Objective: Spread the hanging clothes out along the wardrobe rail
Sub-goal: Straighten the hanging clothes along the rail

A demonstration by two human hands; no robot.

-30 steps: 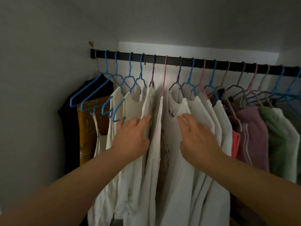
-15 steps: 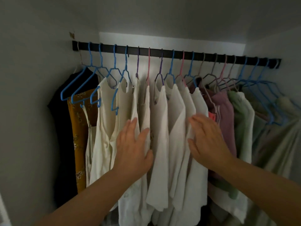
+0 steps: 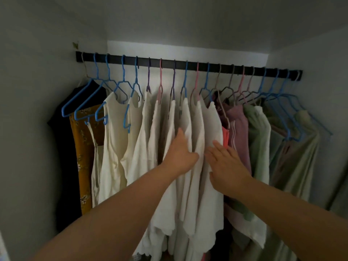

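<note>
In the middle of the black rail (image 3: pixel 188 63), both hands have moved right along the white tops (image 3: pixel 195 132): the left hand (image 3: pixel 180 151) now reaches between two with fingers hidden, the right hand (image 3: pixel 226 162) lies flat, fingers straight, so spreading continues.

Both bare forearms extended forward and upward, left hand (image 3: pixel 179 153) and right hand (image 3: pixel 227 164) side by side, fingers straight, palms turned away.

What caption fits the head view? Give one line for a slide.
Left hand and right hand part white tops hanging on the black wardrobe rail.
</note>
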